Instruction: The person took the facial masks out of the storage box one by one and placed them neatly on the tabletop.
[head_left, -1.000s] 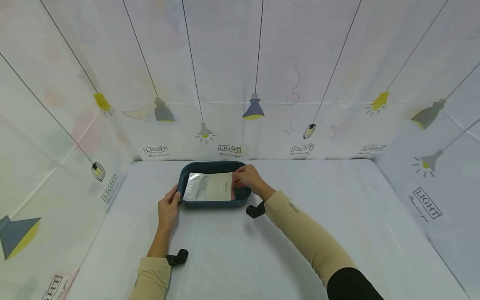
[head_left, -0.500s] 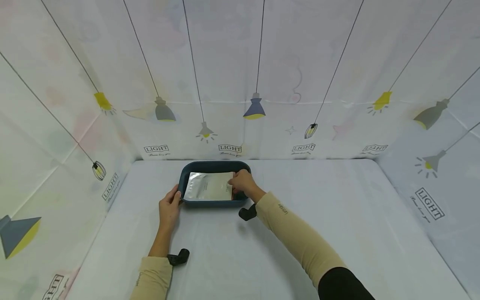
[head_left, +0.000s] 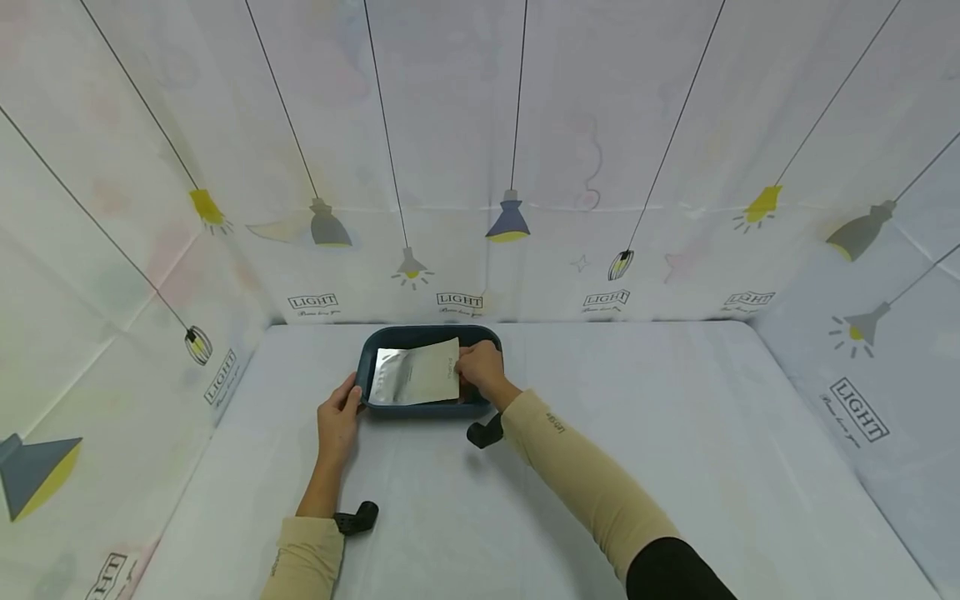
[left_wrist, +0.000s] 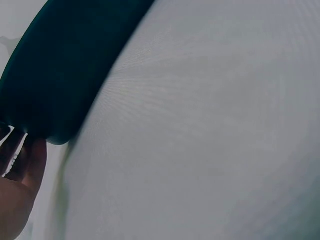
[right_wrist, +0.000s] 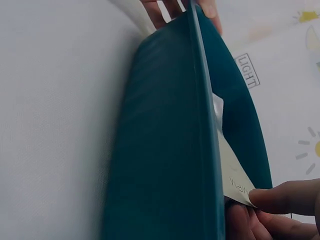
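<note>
A dark teal tray (head_left: 427,410) with raised walls and rounded corners stands at the back of the table. Inside it lies a flat foil packet (head_left: 416,372), silver at its left end and cream toward the right. My right hand (head_left: 483,368) reaches in and pinches the packet's right edge, thumb on top and fingers beneath, as the right wrist view shows. That end is raised and the packet bends. At the tray's left end, my left hand (head_left: 339,421) holds the wall, its thumb (right_wrist: 209,8) over the rim and its fingers outside.
A white cloth (head_left: 637,467) covers the table. Right behind the tray hangs a pale curtain (head_left: 465,125) printed with lamps, and it also lines both sides. Each wrist wears a small black camera.
My right hand has shifted slightly left and toward me, and its grip has lifted the packet's right end, which lay flat before. The left hand and the tray have stayed in place.
</note>
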